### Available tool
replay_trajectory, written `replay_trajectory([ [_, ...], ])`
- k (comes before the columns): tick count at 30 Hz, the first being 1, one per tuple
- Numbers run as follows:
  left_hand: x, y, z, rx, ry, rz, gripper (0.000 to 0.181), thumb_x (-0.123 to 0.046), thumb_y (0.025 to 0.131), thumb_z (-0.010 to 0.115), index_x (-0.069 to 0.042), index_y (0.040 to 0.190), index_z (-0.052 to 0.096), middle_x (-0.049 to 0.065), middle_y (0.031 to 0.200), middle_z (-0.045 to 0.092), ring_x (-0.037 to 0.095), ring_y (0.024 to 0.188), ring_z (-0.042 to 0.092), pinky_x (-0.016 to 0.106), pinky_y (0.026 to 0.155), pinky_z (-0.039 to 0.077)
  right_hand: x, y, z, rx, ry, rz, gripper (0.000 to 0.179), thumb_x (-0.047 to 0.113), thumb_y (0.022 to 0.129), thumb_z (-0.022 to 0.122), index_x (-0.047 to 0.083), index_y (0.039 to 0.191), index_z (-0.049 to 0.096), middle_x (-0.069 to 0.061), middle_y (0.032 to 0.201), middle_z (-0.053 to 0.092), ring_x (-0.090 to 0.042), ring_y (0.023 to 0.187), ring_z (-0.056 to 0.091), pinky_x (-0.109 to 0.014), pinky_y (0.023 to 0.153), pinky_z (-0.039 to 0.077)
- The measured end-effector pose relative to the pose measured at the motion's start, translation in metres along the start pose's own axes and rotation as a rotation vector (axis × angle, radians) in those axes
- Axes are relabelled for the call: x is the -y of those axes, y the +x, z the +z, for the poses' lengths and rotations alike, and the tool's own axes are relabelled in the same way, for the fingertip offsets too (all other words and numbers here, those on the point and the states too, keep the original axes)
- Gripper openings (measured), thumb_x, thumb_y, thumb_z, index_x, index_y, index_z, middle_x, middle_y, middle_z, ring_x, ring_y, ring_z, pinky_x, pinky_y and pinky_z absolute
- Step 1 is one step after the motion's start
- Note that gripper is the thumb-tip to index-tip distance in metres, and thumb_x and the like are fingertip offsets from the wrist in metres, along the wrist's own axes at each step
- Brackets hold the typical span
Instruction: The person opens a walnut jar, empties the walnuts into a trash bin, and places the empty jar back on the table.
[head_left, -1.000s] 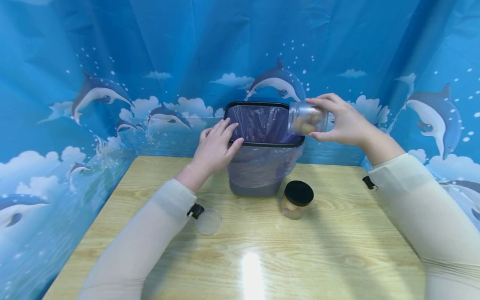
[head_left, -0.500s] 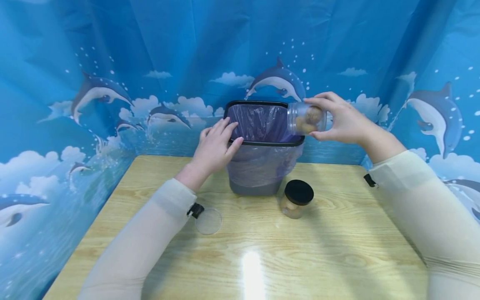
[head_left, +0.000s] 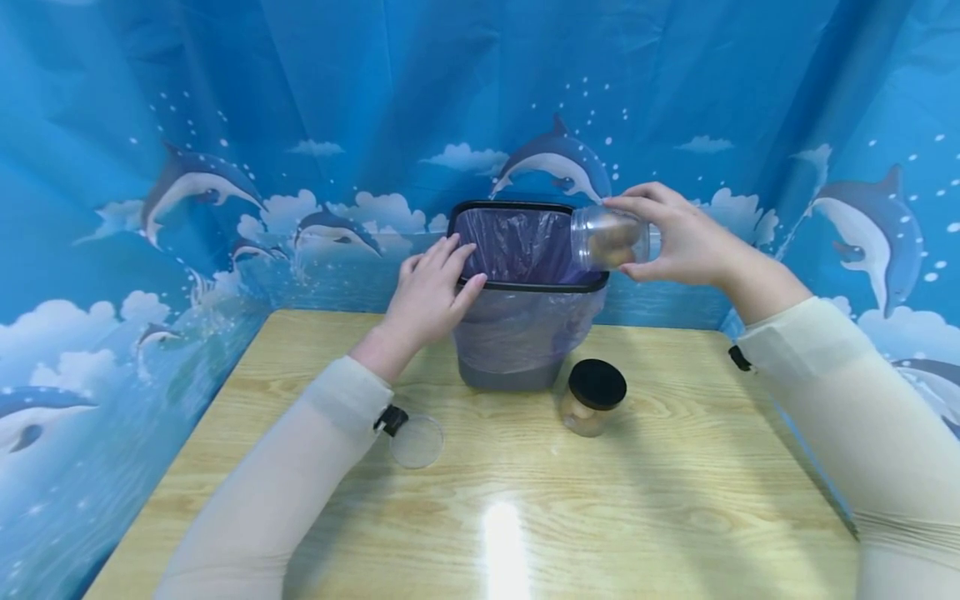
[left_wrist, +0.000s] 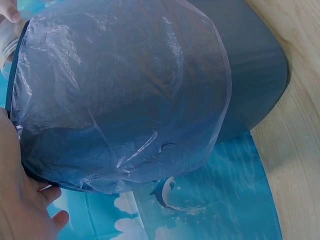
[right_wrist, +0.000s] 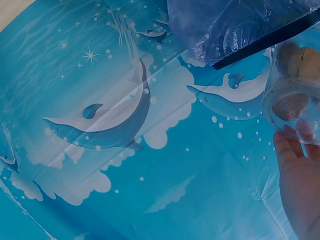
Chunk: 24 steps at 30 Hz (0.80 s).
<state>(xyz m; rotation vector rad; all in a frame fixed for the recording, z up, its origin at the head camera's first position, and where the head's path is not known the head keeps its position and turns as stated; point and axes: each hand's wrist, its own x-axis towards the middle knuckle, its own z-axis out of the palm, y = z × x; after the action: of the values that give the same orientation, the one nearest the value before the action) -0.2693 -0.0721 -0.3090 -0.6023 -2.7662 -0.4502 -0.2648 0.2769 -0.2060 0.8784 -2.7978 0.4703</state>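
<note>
From my end this reads as the tipping-out step. Right hand (head_left: 678, 240) has the clear jar (head_left: 602, 232) pinched between thumb and fingers, lying sideways at the bin's (head_left: 512, 379) right end, mouth pointing inward. Left hand (head_left: 426, 298) just rests on the rim (head_left: 528, 289), fingers loose — nothing clenched. The brown lumps (head_left: 618, 248) are inside the jar, so I'd say the next move calls for more tilt, mouth down — can't tell if it's touching the rim.
</note>
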Motion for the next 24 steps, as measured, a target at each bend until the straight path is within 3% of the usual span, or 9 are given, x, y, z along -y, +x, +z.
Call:
replay_trajectory([
  [24,-0.0003,0.0001,-0.0010,0.007,-0.003,-0.002,0.070,-0.063,0.103,0.023,-0.022,0.160,0.026,0.006,0.167,0.016,0.024,0.153,0.011,0.057,0.118,0.014,0.0052,-0.0029,-0.0024,-0.018,-0.011,0.012,0.084,0.018,0.082,0.083,0.022,0.155,0.040,-0.013,0.151,0.034,-0.041,0.134,0.035,-0.064,0.095,0.042],
])
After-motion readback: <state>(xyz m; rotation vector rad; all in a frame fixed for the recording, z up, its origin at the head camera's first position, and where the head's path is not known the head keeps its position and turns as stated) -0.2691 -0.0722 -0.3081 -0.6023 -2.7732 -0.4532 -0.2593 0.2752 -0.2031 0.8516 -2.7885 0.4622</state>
